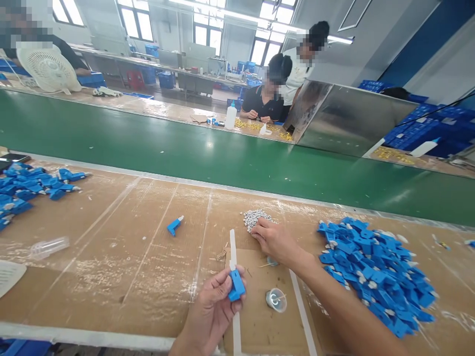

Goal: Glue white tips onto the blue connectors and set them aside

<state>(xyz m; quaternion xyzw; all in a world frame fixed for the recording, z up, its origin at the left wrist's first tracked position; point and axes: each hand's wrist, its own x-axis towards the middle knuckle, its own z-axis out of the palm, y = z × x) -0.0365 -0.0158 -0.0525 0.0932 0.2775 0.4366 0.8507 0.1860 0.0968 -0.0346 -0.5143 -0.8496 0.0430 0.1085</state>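
My left hand (217, 301) pinches a blue plastic part (236, 285) with a white tip, above the front of the table. Farther forward, my right hand (272, 238) reaches to a small heap of grey pellet-like pieces (256, 217). Its fingertips are pressed together at the near edge of the heap; whether a piece sits between them is hidden. A small clear cup (276, 300) with a thin stick in it stands to the right of my left hand. One single blue part (174, 226) with a white tip lies left of the grey heap.
A large pile of blue parts (374, 272) lies at right, another pile (33, 183) at far left. A clear plastic tube (50, 247) lies at left. Beyond the table runs a green conveyor belt (166, 141). Co-workers are on its far side, near a white bottle (230, 117).
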